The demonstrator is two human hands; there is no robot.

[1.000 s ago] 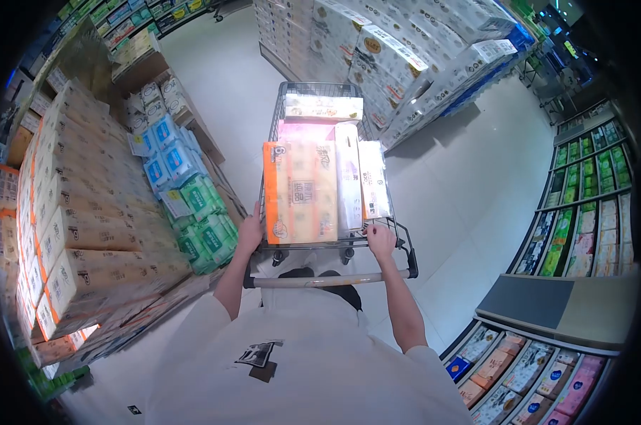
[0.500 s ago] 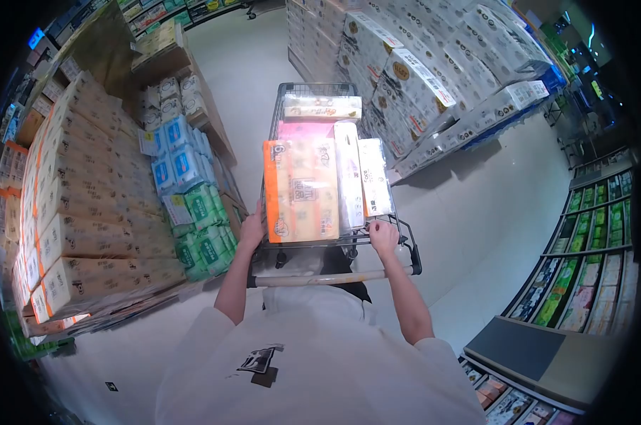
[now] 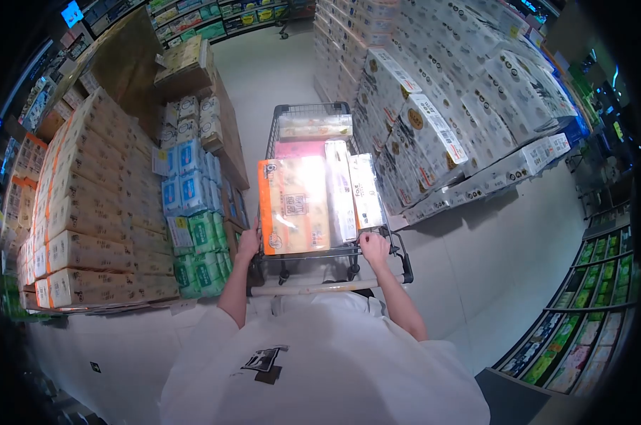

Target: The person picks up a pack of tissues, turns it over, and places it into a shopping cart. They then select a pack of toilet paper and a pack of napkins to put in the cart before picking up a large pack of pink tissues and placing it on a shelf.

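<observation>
A shopping cart [image 3: 271,134] stands before me, loaded with packs of tissue. My left hand [image 3: 249,244] grips its left side frame, the fingers partly hidden by the frame. My right hand [image 3: 375,248] is closed on the near right part of the rim. Between them lies a large orange-and-beige tissue pack [image 3: 295,234]. To its right are a narrow white pack [image 3: 341,191] and another white tissue pack [image 3: 365,191]. A pink pack [image 3: 299,148] and a pale pack [image 3: 315,127] sit farther forward. The handlebar [image 3: 306,287] runs close to my shirt, below both hands.
Beige tissue packs [image 3: 87,219] are piled high on the left, beside blue packs [image 3: 188,177] and green packs [image 3: 203,248]. A tall stack of white packs [image 3: 433,127] borders the cart on the right. An aisle floor [image 3: 264,64] runs ahead toward stocked shelves [image 3: 228,18].
The surrounding stacks have shifted rightward and down in view, and more of the far shelves shows. The cart sits slightly lower and left in the picture. Both hands keep their hold.
</observation>
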